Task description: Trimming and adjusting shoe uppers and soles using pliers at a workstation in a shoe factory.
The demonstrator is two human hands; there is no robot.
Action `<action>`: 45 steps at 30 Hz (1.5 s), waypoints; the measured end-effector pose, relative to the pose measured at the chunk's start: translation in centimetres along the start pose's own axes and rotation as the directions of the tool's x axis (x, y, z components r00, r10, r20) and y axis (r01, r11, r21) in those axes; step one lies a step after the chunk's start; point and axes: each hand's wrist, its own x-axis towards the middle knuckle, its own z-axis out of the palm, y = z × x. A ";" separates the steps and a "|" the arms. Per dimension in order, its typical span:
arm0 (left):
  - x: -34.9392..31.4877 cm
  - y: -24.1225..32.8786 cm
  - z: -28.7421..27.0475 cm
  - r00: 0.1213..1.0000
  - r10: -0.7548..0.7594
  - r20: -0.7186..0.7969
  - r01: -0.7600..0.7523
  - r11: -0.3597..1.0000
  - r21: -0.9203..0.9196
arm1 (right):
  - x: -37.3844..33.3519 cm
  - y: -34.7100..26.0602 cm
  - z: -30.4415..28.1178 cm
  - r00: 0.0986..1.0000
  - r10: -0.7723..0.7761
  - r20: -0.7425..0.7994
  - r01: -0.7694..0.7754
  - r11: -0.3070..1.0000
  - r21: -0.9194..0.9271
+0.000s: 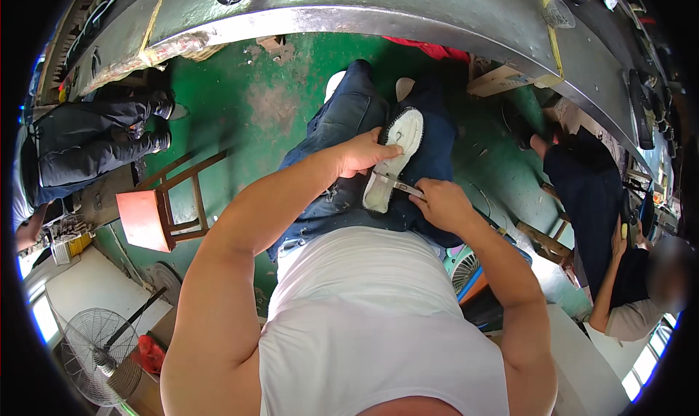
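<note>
On my lap rests a shoe (405,130) with its whitish underside facing up and a dark, stitched-looking rim around the front part. My left hand (362,154) is closed on its left edge near the middle, thumb lying across the pale underside. In my right hand (445,206) is a slim silver utility knife (402,186), gripped at its lower right end. Its tip reaches over the narrow waist of the shoe, close to my left fingers. Whether the tip touches the surface I cannot tell.
A long metal-topped bench (306,24) runs across the far side. A wooden stool (148,219) stands left, with a standing fan (102,354) behind it. One person (95,143) is at the left, another (593,197) sits at the right. A small green fan (464,267) is beside my right hip.
</note>
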 end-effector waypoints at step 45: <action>-7.6 -2.6 1.4 0.910 0.409 0.059 -0.390 0.897 -0.208 | -4.2 3.6 3.4 0.969 0.199 -0.143 -0.054 0.743 0.667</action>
